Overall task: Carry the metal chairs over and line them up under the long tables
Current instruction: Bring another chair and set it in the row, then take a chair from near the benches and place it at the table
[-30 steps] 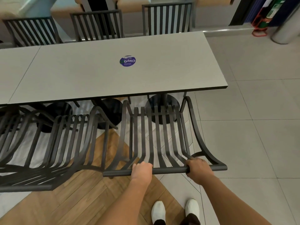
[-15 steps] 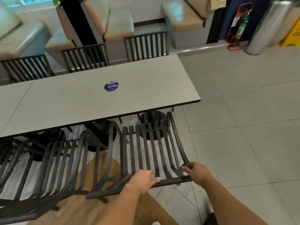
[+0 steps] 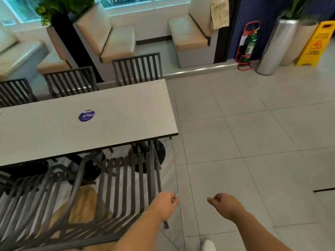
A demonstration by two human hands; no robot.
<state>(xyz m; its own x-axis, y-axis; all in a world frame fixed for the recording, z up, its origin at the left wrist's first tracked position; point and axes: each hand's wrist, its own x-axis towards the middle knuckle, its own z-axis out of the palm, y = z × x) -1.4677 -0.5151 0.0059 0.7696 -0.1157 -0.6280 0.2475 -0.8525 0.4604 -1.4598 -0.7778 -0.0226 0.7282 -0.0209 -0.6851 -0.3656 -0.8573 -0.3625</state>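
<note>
Your left hand hangs above the right end of the chair, its fingers loosely curled and holding nothing; it is near the top bar but you cannot tell if it touches it. Your right hand is off to the right over bare floor, well apart from the chair, fingers also loosely curled, holding nothing. The chair stands at the near side of the table with its seat pushed under the edge, beside a second chair on its left.

The table is grey with a round purple sticker on top. Three more chairs stand on the far side. The floor is pale tile, with a wood patch under the near chairs. Behind are beige benches, a plant, an extinguisher in a red stand, a steel cylinder and a yellow sign.

The near chairs are blurred (their legs are hidden by the slats), and your left forearm covers part of the top bar. One white shoe is cut off at the bottom.
</note>
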